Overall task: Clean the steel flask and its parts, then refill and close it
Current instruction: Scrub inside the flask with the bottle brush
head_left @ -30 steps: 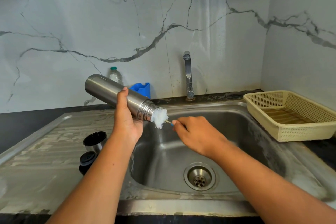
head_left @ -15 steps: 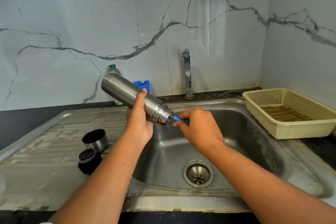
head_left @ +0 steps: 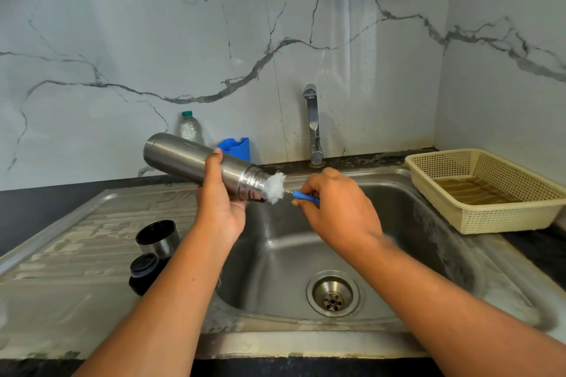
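- Gripping the steel flask point(head_left: 196, 162) round its middle with the left hand point(head_left: 220, 208), fingers curled about the body, one fingertip showing over the top.
- Holding it in the air at centre left of the frame, tilted, closed base up to the left, open threaded mouth lower and to the right, above the left edge of the sink point(head_left: 428, 239).
- Pinching the bottle brush point(head_left: 303, 196) by its blue handle in the curled fingers of the right hand point(head_left: 337, 208), just right of centre, level with the flask's mouth.
- Showing white bristles point(head_left: 274, 187) bunched at the mouth and touching its rim, with a short bare stem between them and the handle; cannot tell how much of the brush head sits inside.
- Standing on the draining board point(head_left: 76, 239) at lower left, beside the left forearm: a steel cup point(head_left: 157, 237), dark at the top, and just in front of it a black stopper point(head_left: 144, 272), partly hidden by the arm.
- Lying below the right forearm, at lower centre: the drain point(head_left: 333, 295).
- Rising behind the basin at upper centre: the tap point(head_left: 312, 125), with a blue holder point(head_left: 235, 147) and a clear plastic bottle point(head_left: 190, 128) to its left, behind the flask, against the marble wall point(head_left: 122, 40).
- Resting at the right edge, beside the basin: a cream basket point(head_left: 505, 223).
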The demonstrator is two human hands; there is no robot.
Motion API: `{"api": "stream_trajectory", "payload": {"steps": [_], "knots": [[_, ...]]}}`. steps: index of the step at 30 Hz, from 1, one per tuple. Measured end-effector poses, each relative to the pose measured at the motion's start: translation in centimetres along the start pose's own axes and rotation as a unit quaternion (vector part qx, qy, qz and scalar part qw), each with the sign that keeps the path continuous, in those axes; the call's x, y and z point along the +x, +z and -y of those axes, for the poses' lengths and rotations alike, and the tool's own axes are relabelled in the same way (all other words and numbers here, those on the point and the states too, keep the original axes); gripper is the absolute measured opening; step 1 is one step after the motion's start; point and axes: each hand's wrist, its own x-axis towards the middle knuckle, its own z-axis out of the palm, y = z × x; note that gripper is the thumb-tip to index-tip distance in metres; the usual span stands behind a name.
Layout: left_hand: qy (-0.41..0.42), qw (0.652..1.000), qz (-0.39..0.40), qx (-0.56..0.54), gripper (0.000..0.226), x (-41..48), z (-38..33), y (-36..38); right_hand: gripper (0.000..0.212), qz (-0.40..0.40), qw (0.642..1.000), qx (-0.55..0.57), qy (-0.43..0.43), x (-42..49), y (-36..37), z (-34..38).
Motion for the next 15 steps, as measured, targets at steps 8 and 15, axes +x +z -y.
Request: {"api": "stream_trajectory", "payload": {"steps": [8,15], "knots": [[0.013,1.0,0.008,0.006,0.047,0.4,-0.9,0.0,0.031,0.047,0.997,0.006,-0.055,0.2,-0.1,-0.6],[-0.019,0.998,0.038,0.051,0.059,-0.5,0.6,0.5,0.029,0.087,0.994,0.022,-0.06,0.2,0.4,-0.2]]}}
